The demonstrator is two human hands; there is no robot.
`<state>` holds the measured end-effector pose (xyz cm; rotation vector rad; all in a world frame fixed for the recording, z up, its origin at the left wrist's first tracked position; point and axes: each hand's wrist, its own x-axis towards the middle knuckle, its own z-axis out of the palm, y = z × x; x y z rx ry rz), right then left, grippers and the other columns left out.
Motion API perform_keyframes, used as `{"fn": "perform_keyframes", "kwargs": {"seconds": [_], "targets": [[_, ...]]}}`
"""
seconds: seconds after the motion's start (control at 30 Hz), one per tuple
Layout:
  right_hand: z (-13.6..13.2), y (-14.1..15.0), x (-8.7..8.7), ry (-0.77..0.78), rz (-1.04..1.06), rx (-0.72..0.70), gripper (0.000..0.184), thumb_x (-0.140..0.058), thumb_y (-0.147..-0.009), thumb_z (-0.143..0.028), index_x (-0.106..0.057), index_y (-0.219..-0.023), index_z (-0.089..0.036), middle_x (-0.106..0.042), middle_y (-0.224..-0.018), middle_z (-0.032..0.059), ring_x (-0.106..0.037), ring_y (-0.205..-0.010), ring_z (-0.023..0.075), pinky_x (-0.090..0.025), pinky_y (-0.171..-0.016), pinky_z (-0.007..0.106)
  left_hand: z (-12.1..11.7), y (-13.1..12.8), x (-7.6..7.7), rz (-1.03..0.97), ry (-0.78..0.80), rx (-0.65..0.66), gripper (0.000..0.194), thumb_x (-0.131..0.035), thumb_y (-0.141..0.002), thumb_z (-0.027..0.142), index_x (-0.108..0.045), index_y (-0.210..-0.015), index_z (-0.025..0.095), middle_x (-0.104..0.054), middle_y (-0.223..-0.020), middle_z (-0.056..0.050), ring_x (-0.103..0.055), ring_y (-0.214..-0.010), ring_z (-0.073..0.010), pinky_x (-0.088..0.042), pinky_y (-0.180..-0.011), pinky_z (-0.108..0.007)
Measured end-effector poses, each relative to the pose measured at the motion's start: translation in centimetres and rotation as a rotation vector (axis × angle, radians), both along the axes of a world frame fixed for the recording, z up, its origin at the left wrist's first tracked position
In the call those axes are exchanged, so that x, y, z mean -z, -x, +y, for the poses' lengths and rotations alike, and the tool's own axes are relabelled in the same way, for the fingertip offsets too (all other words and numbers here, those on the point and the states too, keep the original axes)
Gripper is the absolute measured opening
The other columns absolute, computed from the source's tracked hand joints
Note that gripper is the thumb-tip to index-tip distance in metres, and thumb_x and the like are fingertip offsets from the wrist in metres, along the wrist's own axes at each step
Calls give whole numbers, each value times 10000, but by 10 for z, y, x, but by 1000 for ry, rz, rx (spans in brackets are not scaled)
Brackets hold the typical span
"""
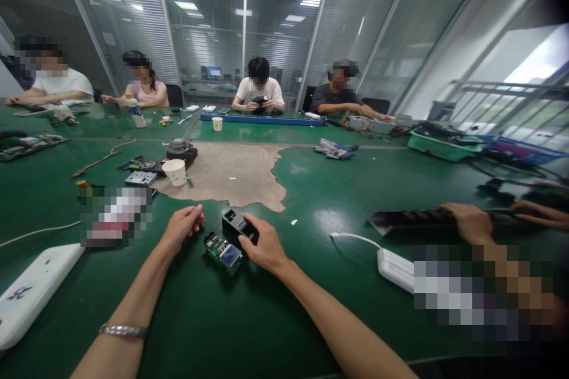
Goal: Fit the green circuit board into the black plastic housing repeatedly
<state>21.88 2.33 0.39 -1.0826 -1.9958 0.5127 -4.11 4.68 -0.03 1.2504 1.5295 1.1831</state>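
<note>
My right hand (267, 244) grips a black plastic housing (235, 222) with dark cut-outs, thumb on the near side and fingers over the far side. Just in front of it, on the green table, a green circuit board (217, 251) with a small bluish-grey screen lies apart from both hands. To the left, my left hand (183, 226) hovers near the board with its fingers curled together. Whatever its fingertips hold, if anything, cannot be made out. A silver bracelet (124, 330) circles my left wrist.
A paper cup (175, 172) stands by dark electronic parts (180, 151) on a bare brown patch (231, 172). White power strips (38, 290) lie left and right. At right, another person's hand (469, 222) rests on a long black metal part (413, 220). Several people sit across the table.
</note>
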Motion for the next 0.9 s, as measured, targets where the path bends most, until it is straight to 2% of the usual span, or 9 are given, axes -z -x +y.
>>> {"fn": "perform_keyframes", "kwargs": {"seconds": [0.17, 0.33, 0.43, 0.53, 0.63, 0.73, 0.9], "targets": [[-4, -2, -2, -80, 29, -34, 643, -615, -753, -267, -436, -1363, -171, -540, -1304, 133, -494, -1200, 269, -380, -1039, 475, -1, -1, 0, 7, -17, 5, 442, -557, -782, 599, -613, -710, 167, -614, -675, -17, -484, -479, -91, -292, -380, -174], [-10, -6, -4, -128, 15, -90, 709, -604, -740, -233, -373, -1408, -171, -492, -1345, 132, -446, -1246, 267, -347, -1072, 467, -4, -2, -1, 27, -21, 15, 453, -557, -769, 610, -619, -707, 166, -628, -688, -25, -492, -482, -95, -292, -382, -176], [-10, -6, 0, -127, 14, -81, 623, -586, -770, -225, -430, -1372, -182, -544, -1289, 119, -492, -1195, 255, -378, -1048, 460, -4, -1, 0, 27, -19, 6, 460, -559, -765, 616, -625, -715, 164, -623, -684, -22, -496, -488, -96, -303, -388, -176], [-8, -5, 7, -99, 46, -8, 508, -588, -799, -232, -515, -1300, -190, -605, -1210, 109, -548, -1127, 248, -419, -1012, 444, -3, 0, 2, 14, -23, 8, 468, -555, -769, 620, -626, -723, 160, -605, -667, -12, -494, -487, -94, -318, -396, -178], [-8, -7, 8, -66, 118, 69, 472, -605, -824, -280, -535, -1284, -204, -624, -1199, 99, -579, -1100, 251, -451, -984, 435, -3, 0, 1, 7, -20, 17, 471, -555, -769, 622, -619, -722, 158, -606, -673, -11, -493, -484, -92, -315, -394, -179], [-15, -11, -1, -67, 202, 84, 453, -589, -856, -311, -527, -1296, -225, -620, -1223, 81, -591, -1099, 241, -473, -968, 417, -2, 0, 0, 5, -15, 15, 468, -550, -775, 620, -610, -716, 159, -608, -673, -8, -492, -482, -90, -310, -389, -179], [-36, -7, -24, -127, 222, -3, 423, -617, -841, -292, -566, -1256, -230, -635, -1182, 73, -601, -1068, 231, -492, -943, 399, -1, 1, 1, 13, -24, 10, 470, -550, -773, 623, -608, -709, 161, -620, -676, -11, -492, -470, -87, -304, -382, -178]]}}
